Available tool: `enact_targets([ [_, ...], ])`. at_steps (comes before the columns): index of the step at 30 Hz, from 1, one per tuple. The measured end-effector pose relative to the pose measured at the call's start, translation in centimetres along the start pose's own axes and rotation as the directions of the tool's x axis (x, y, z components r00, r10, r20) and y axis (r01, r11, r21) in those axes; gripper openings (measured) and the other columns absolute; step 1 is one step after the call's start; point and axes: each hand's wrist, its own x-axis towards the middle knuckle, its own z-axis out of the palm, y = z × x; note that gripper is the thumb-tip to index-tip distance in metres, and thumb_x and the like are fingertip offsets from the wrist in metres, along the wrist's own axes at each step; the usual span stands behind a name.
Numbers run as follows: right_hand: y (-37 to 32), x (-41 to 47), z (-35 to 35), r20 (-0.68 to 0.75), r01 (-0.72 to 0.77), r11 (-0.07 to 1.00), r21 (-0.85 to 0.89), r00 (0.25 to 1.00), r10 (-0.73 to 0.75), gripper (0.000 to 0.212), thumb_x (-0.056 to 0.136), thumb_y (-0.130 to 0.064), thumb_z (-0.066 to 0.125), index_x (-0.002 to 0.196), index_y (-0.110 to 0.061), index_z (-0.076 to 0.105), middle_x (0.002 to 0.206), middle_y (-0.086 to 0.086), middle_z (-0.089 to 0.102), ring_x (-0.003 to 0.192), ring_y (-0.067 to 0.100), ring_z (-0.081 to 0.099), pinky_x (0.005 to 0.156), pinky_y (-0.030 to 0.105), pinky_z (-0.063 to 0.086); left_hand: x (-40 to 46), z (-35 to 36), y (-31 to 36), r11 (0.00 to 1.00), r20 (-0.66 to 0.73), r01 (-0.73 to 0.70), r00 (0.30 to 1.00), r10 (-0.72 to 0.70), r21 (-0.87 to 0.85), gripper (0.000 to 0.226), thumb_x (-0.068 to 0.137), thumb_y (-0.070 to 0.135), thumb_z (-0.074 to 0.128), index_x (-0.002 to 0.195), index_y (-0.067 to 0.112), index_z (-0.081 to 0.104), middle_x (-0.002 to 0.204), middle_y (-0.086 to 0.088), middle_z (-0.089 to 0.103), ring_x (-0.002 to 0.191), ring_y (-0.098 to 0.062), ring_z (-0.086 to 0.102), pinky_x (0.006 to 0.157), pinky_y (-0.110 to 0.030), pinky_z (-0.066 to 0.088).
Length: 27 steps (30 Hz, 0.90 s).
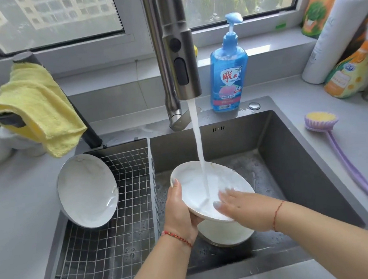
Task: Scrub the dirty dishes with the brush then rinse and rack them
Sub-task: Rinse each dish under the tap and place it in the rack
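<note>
Under the running tap, you hold one white plate (196,189) over the sink (292,163).
Your left hand (179,208) grips its rim; your right hand (240,203) lies flat inside. More plates (227,233) stack beneath, one plate (87,190) leans in the wire rack (119,223), one purple brush (335,148) lies on the counter.

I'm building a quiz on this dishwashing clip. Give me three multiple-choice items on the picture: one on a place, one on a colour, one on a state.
1. Where does the brush lie?
A. in the sink
B. on the counter right of the sink
C. in the wire rack

2. What colour is the cloth?
A. yellow
B. red
C. black

3. What is the tap doing?
A. off
B. dripping
C. running onto the held plate

Key: B, it lies beside the sink; A, it is plain yellow; C, a stream hits the plate gripped by the left hand.
</note>
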Motion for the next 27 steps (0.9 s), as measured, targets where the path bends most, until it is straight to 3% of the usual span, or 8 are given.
enact_targets([
  [5, -3.0, -1.9, 0.7, -0.319, 0.232, 0.963, 0.140, 0.931, -0.178, 0.054, 0.095, -0.057, 0.034, 0.139, -0.029, 0.046, 0.148, -0.014, 0.040, 0.139, 0.002, 0.029, 0.113, 0.027, 0.029, -0.3, 0.4, 0.7, 0.999, 0.055, 0.040, 0.998, -0.038, -0.032, 0.066, 0.100, 0.059, 0.029, 0.117, 0.004, 0.063, 0.101, -0.021, 0.074, 0.089, -0.036, 0.073, 0.076, -0.044, 0.056],
  [7, -3.0, -1.8, 0.9, -0.544, 0.258, 0.964, 0.068, 0.819, -0.181, 0.042, 0.084, -0.051, 0.047, 0.114, -0.029, 0.068, 0.119, -0.015, 0.066, 0.113, 0.002, 0.059, 0.090, 0.024, 0.052, -0.2, 0.6, 0.8, 0.999, 0.079, 0.046, 0.996, -0.044, -0.026, 0.064, 0.102, 0.056, 0.029, 0.111, 0.004, 0.064, 0.095, -0.020, 0.075, 0.082, -0.035, 0.074, 0.075, -0.045, 0.056],
  [10, -2.0, -1.3, 1.9, -0.648, 0.266, 0.958, 0.106, 0.749, -0.136, 0.028, 0.078, -0.033, 0.049, 0.089, -0.025, 0.073, 0.084, -0.012, 0.074, 0.075, 0.008, 0.070, 0.057, 0.022, 0.056, -0.2, 0.9, 1.0, 0.997, 0.080, 0.035, 0.996, -0.040, 0.062, 0.058, 0.102, 0.053, 0.033, 0.115, 0.006, 0.064, 0.101, -0.019, 0.074, 0.093, -0.036, 0.071, 0.086, -0.049, 0.056],
  [14, -1.4, -1.3, 0.4, -0.629, 0.158, 0.945, 0.285, 0.775, 0.060, 0.031, 0.081, -0.040, 0.048, 0.091, -0.023, 0.071, 0.072, -0.009, 0.067, 0.066, 0.013, 0.061, 0.057, 0.025, 0.047, 0.4, 1.1, 1.0, 0.991, 0.029, 0.027, 0.999, -0.031, 0.134, 0.066, 0.095, 0.064, 0.038, 0.124, 0.009, 0.063, 0.114, -0.019, 0.071, 0.109, -0.037, 0.067, 0.094, -0.051, 0.053],
  [18, -1.4, -1.1, -1.7, -0.480, 0.252, 0.580, 0.774, 0.832, 0.279, 0.014, 0.085, -0.027, 0.061, 0.087, -0.020, 0.073, 0.072, -0.009, 0.068, 0.070, 0.005, 0.061, 0.080, 0.025, 0.045, 0.9, 1.7, 1.3, 0.967, -0.004, 0.012, 1.000, -0.012, 0.254, 0.068, 0.095, 0.070, 0.027, 0.129, 0.022, 0.061, 0.120, -0.003, 0.069, 0.101, -0.013, 0.066, 0.077, -0.031, 0.049],
  [20, -1.6, -0.9, -2.5, -0.455, 0.254, 0.495, 0.831, 0.822, 0.342, 0.011, 0.090, -0.013, 0.063, 0.085, -0.012, 0.073, 0.076, 0.002, 0.069, 0.074, 0.015, 0.063, 0.079, 0.030, 0.048, 1.1, 2.0, 1.2, 0.958, -0.036, 0.046, 0.999, -0.037, 0.284, 0.059, 0.100, 0.062, 0.023, 0.128, 0.023, 0.059, 0.101, 0.004, 0.070, 0.080, -0.005, 0.068, 0.060, -0.022, 0.048],
  [24, -1.9, -0.5, -3.7, -0.328, 0.228, 0.268, 0.936, 0.843, 0.427, 0.015, 0.092, -0.013, 0.059, 0.094, -0.008, 0.073, 0.092, 0.015, 0.073, 0.083, 0.030, 0.068, 0.076, 0.045, 0.056, 1.6, 1.8, 0.8, 0.945, -0.093, 0.128, 0.990, -0.104, 0.301, 0.062, 0.099, 0.066, 0.025, 0.131, 0.025, 0.059, 0.123, 0.001, 0.067, 0.103, -0.018, 0.061, 0.078, -0.034, 0.045],
  [27, -1.9, 0.5, -4.4, -0.235, 0.204, 0.117, 0.972, 0.849, 0.473, 0.016, 0.092, -0.012, 0.058, 0.095, -0.006, 0.072, 0.097, 0.019, 0.072, 0.088, 0.036, 0.067, 0.084, 0.053, 0.055, 1.7, 1.6, 0.4, 0.955, -0.118, 0.174, 0.982, -0.150, 0.239, 0.059, 0.100, 0.062, 0.028, 0.123, 0.021, 0.063, 0.110, -0.002, 0.069, 0.089, -0.019, 0.060, 0.070, -0.033, 0.047],
])
